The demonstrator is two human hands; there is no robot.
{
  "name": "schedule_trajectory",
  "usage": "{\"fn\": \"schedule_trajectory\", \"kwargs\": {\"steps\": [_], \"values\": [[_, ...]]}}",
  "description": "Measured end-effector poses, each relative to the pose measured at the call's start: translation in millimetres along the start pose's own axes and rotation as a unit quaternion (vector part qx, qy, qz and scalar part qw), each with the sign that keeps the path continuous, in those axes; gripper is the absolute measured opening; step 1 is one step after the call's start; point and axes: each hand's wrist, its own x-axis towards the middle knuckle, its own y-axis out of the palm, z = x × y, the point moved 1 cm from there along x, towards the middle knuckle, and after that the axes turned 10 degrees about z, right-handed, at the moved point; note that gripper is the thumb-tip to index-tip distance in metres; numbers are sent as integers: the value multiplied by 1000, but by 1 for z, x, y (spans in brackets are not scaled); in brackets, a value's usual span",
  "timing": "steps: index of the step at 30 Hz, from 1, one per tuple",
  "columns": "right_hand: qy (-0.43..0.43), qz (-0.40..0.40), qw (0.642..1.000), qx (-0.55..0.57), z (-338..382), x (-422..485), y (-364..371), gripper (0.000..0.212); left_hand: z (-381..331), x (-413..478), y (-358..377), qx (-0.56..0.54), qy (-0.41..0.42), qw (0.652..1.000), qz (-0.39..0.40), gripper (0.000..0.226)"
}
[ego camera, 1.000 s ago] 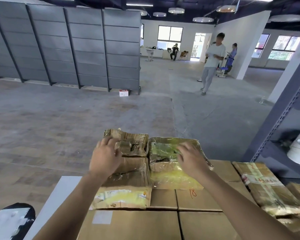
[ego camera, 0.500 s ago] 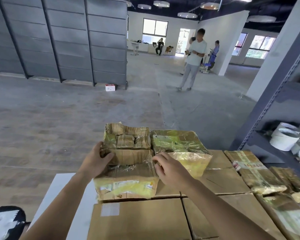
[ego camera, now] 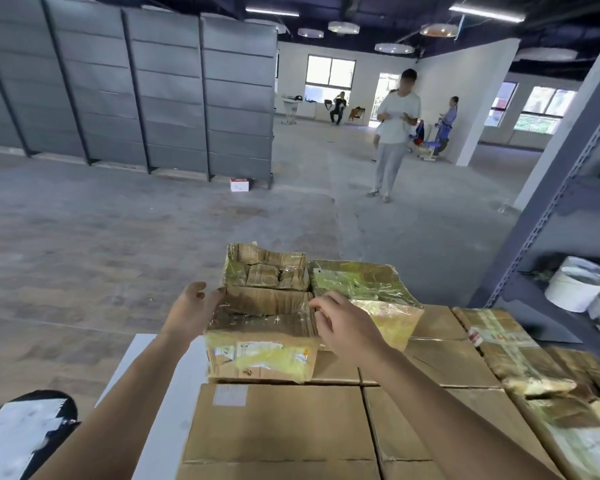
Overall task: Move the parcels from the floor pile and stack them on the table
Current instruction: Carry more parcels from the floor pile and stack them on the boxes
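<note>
Both hands, which clasped the parcel a moment ago, have loosened: the left hand lies open against its left side and the right hand is slack-curled at its right corner, so it looks set down on the boxes.

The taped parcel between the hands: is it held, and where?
The left hand touches the left side of the taped parcel, the right hand with curled fingers its upper right edge; a grip cannot be told.

The label-fronted parcel lies flat on the plain cartons, film-wrapped; the crumpled parcel sits behind it, the yellow-taped parcel to its right, seemingly touching.
</note>
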Motion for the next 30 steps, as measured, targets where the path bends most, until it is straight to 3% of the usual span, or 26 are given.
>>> {"fn": "schedule_trajectory", "kwargs": {"steps": [7, 12, 18, 24, 30], "values": [[-74, -32, 995, 53, 37, -18, -5, 28, 4, -86, -11, 27, 2, 998, -54, 45], [-167, -28, 977, 133, 91, -37, 22, 21, 30, -172, -23, 49, -17, 989, -139, 46], [-271, 51, 934, 225, 193, -84, 71, 28, 87, -288, -49, 104, -73, 968, -216, 41], [-360, 140, 893, 230, 288, -135, 124, 30, 158, -385, -100, 78, -143, 943, -291, 40], [-375, 249, 866, 217, 375, -154, 195, 29, 240, -446, -147, 46, -199, 925, -319, 41]]}}
